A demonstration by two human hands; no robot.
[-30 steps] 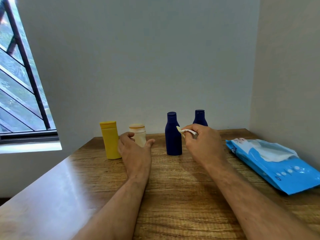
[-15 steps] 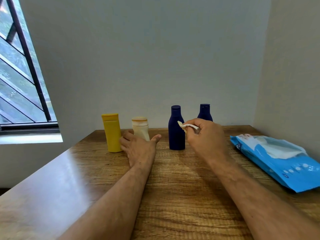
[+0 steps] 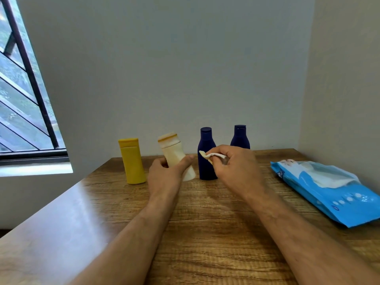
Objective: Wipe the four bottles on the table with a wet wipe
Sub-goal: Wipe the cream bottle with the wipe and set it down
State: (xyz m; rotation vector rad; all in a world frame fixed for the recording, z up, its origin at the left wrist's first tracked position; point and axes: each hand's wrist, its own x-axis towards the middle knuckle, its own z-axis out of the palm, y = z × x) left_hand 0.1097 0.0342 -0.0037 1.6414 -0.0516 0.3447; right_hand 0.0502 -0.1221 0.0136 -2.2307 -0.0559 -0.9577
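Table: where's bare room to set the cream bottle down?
Bare wood lies on the table between the forearms, and left of the left hand, before the yellow bottle. Crowded: the bottle row and beside the wipes pack.

At frame centre the left hand (image 3: pixel 164 177) grips the cream bottle (image 3: pixel 174 156), tilted left. The right hand (image 3: pixel 236 169) pinches a wipe (image 3: pixel 211 155) before two blue bottles (image 3: pixel 206 157). Yellow bottle (image 3: pixel 131 161) stands left; wipe pack (image 3: pixel 337 196) lies right.

Both forearms are bare to the frame's edge, with no sleeves, rings or watch visible.
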